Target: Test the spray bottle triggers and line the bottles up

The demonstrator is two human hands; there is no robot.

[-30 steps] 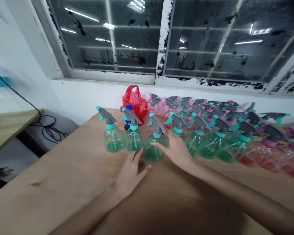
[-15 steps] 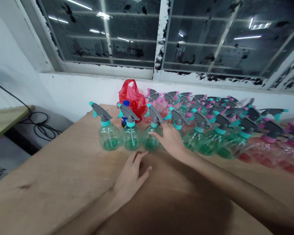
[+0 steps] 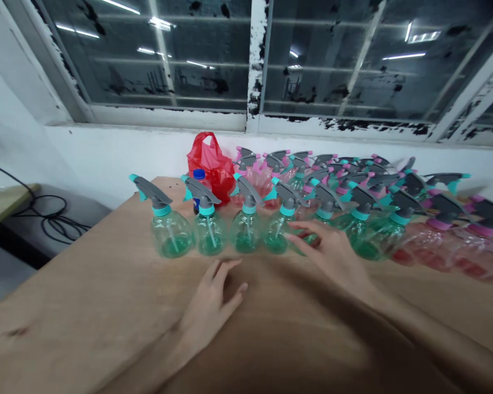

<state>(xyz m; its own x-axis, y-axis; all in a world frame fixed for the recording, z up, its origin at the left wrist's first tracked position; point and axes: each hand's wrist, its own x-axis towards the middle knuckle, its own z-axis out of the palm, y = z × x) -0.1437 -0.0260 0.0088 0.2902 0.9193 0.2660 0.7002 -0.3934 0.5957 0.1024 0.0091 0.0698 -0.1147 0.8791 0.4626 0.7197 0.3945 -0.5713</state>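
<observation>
L hand (image 3: 207, 309) half-curled, R hand (image 3: 334, 254) half-open nr green btl (image 3: 276, 234).

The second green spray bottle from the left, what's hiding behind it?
Behind that spray bottle are a blue-capped bottle and a red bag. Its grey spray head hides part of the blue-capped bottle.

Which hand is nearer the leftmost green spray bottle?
Left. The left hand is in front and right of that green bottle; the right hand is much farther right.
</observation>
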